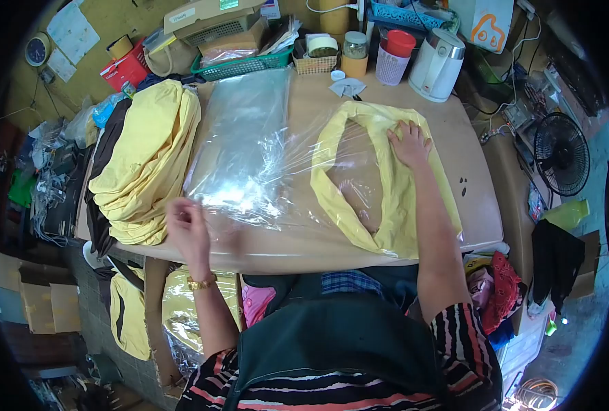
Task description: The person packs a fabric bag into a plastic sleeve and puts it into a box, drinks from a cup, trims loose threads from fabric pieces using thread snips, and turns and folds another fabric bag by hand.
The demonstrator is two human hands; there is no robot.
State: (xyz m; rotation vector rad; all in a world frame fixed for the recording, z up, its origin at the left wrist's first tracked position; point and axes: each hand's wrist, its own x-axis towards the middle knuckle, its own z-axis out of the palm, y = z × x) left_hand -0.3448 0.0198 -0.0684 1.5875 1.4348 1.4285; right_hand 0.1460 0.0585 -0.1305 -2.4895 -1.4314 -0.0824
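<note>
My right hand [410, 144] lies flat, fingers spread, on a yellow fabric piece [395, 185] at the right of the table. The fabric is laid out as a loop with an opening in its middle, and clear plastic film [349, 161] stretches across it. Left of it lies a stack of clear plastic bags [246, 130], shiny with glare. By the lower left corner of this stack, my left hand [189, 222] is raised with its fingers curled together, slightly blurred. Whatever it may pinch is hidden. Beside it rises a pile of folded yellow fabric [147, 151].
Along the table's back stand a green basket [242, 65], a jar [354, 46], a red cup [400, 42] and a white kettle [437, 65]. Dark cloth [102, 185] hangs beside the yellow pile. A black fan [561, 152] stands right. Below are cardboard boxes [40, 294] and bagged yellow fabric [198, 298].
</note>
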